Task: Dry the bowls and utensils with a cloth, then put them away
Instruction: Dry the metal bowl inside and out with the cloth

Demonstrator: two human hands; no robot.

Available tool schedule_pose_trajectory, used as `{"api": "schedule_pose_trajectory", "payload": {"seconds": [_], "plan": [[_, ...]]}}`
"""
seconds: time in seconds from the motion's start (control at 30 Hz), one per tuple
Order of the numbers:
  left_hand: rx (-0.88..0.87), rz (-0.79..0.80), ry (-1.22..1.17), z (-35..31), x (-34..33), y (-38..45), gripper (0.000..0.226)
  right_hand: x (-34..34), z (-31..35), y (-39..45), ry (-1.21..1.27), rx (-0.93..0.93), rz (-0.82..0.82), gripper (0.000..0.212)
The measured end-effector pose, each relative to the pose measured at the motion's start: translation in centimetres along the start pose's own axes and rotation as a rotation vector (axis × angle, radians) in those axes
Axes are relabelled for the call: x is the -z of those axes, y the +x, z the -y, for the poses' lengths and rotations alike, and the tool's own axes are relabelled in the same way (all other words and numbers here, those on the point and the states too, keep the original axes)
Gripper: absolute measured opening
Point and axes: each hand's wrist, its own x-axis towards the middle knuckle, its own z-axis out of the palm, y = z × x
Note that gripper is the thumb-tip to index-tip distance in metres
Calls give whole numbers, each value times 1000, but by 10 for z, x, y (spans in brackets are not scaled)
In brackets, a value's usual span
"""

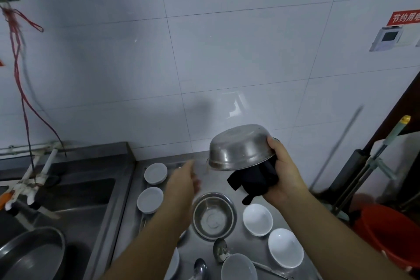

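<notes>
In the right-centre of the frame the right hand (280,173) is raised above the stainless steel tabletop (238,254). Its fingers curl round the rim of an upturned round stainless steel bowl (241,146), thumb on the outside of the rim, and the same hand clutches a bunched black cloth (254,177) that hangs under the bowl against the palm. The bowl is tilted, its base facing up and toward the white tiled wall (227,52).

The left hand (184,179) reaches forward at centre frame, just left of the held bowl and not touching it. It is motion-blurred; the fingers look loosely extended and hold nothing, though how far they are spread I cannot tell.

On the tabletop below the hands, a second stainless steel bowl (213,215) stands upright. Left of it, two small white ceramic dishes (155,173) (150,200) sit upside down, one behind the other. To the right, two white ceramic bowls (258,219) (285,248) stand upright side by side, and a third white bowl (238,267) is at the bottom edge. Two metal spoons (220,249) (200,267) lie near it.

At lower left is a steel sink (68,193) with a large round metal pan (31,254) in it. A red plastic bucket (391,234) stands at lower right.
</notes>
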Motion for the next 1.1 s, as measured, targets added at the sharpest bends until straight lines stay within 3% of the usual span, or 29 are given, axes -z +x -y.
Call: {"api": "schedule_pose_trajectory", "payload": {"seconds": [0.03,0.1,0.2,0.27,0.43,0.57,0.67,0.8,0.87,1.0,1.1], "plan": [[172,97,-168,3,-2,-1,42,2,-2,1,-9,-8,-8,66],[273,241,-367,7,-5,-6,48,5,-7,3,-14,4,-31,64],[190,275,-547,2,-12,-8,35,8,-17,4,5,26,-10,49],[149,250,-611,-4,-18,-7,27,11,-23,4,-17,19,10,52],[44,243,-701,-24,-20,-3,29,23,-35,6,-15,-99,2,66],[-102,257,-583,-43,-13,0,40,39,-41,8,-4,-112,-142,47],[-163,261,-436,-47,-7,4,40,41,-28,6,29,74,-212,42],[-162,258,-352,-40,-10,1,33,15,-3,-4,-143,350,-58,34],[-169,307,-283,-35,-17,-8,31,0,-2,-13,-417,598,60,33],[-167,479,-274,-32,-26,-27,33,-8,-12,-22,-1352,1249,233,39],[-141,567,-265,-34,-21,-37,37,-7,-13,-20,-1575,1329,305,51]]}}
